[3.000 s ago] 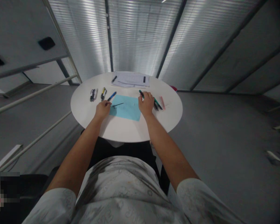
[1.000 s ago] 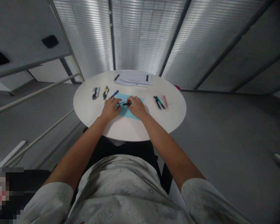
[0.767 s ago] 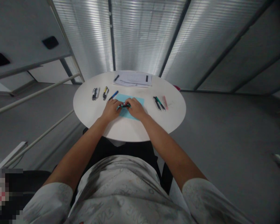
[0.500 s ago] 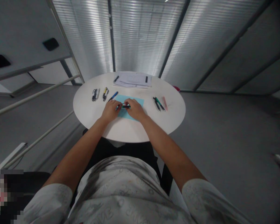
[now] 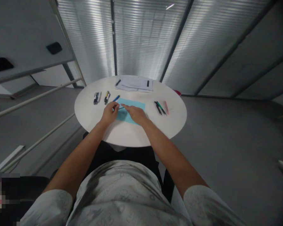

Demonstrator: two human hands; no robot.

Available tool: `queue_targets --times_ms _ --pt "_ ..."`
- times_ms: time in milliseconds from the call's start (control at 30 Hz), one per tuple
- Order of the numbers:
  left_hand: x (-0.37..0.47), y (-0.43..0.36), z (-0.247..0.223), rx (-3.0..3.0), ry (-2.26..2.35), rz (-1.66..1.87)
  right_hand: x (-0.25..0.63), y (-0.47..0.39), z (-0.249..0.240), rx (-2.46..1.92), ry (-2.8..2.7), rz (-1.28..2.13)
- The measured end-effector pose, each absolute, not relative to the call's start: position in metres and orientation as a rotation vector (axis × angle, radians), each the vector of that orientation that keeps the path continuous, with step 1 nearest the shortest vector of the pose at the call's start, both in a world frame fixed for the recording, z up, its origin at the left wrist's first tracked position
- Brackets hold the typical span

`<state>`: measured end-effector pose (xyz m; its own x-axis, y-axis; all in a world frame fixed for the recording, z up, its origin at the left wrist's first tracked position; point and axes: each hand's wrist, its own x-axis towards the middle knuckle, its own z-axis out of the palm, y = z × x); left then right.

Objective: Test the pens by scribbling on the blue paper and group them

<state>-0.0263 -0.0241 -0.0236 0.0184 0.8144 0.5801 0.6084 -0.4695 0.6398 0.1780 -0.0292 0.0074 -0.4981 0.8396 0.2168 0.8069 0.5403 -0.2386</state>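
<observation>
The left hand (image 5: 110, 113) was over the left edge of the blue sheet (image 5: 124, 117), thumb and fingers brought together on a thin dark rod (image 5: 121, 108), which stuck out to the right above the sheet; a small dark piece also showed among those fingers, too small to make out. The right hand (image 5: 137, 115) lay palm down over the sheet, its fingers stretched out toward the left hand and the tips near the rod's free end; whether they touched or pinched it, I could not tell. A blue pen (image 5: 116, 98) lay slantwise by the sheet's far left corner, just beyond the left hand. Farther left on the white table (image 5: 126, 138) were a yellow pen (image 5: 106, 95) with a white one (image 5: 108, 99) beside it, then dark pens (image 5: 95, 98) next to a grey pen (image 5: 99, 97). Right of the sheet, a black pen (image 5: 158, 108), a green pen (image 5: 161, 108) and a pink stick (image 5: 166, 107) lay side by side. At the far edge were papers (image 5: 134, 84), with a dark pen (image 5: 118, 82) on their left end.
</observation>
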Motion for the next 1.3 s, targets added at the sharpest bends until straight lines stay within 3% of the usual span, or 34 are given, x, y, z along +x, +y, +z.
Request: queue_targets --times_ms 1300 --pt "-0.028 -0.022 -0.023 1.896 1.249 1.446 0.176 -0.023 0.002 -1.19 -2.372 0.334"
